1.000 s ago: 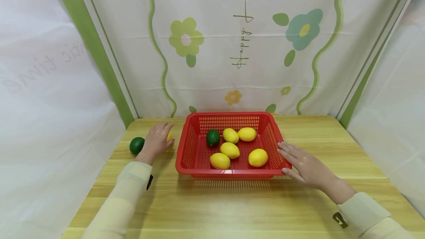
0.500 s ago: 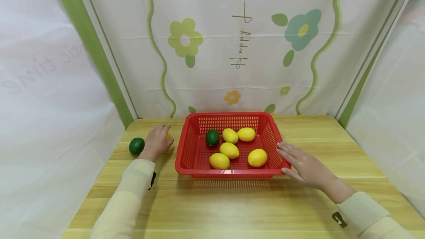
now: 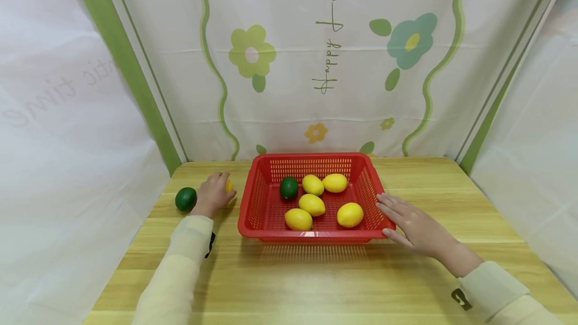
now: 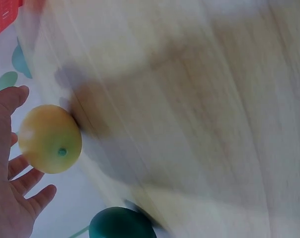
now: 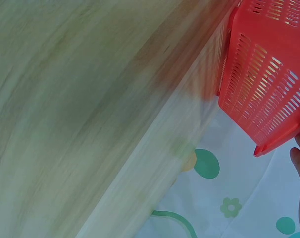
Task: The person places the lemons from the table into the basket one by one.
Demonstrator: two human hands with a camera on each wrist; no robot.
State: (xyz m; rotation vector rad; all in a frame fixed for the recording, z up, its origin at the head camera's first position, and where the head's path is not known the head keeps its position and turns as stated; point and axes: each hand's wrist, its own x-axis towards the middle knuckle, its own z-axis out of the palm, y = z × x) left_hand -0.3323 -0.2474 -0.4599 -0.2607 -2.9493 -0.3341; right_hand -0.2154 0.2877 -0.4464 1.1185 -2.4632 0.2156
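In the head view my left hand (image 3: 212, 192) reaches over a round orange-yellow fruit (image 4: 51, 141) on the table, left of a red basket (image 3: 311, 234). The left wrist view shows the fruit's green stem spot; spread fingers lie behind it, and the thumb stands a little apart. A dark green oval fruit (image 3: 186, 199) lies beside that hand. My right hand (image 3: 420, 227) rests straight fingers against the basket's right rim. Inside the basket are several lemons (image 3: 312, 205) and one dark green oval fruit (image 3: 289, 187).
The wooden table (image 3: 289, 285) ends at a white curtain (image 3: 289, 104) with printed flowers. More white cloth (image 3: 72, 174) hangs along the left side, and another panel (image 3: 542, 129) along the right.
My left hand has shifted slightly nearer around the orange-yellow fruit, and its forearm has swung to the right. The right hand, basket and fruit inside stay put.
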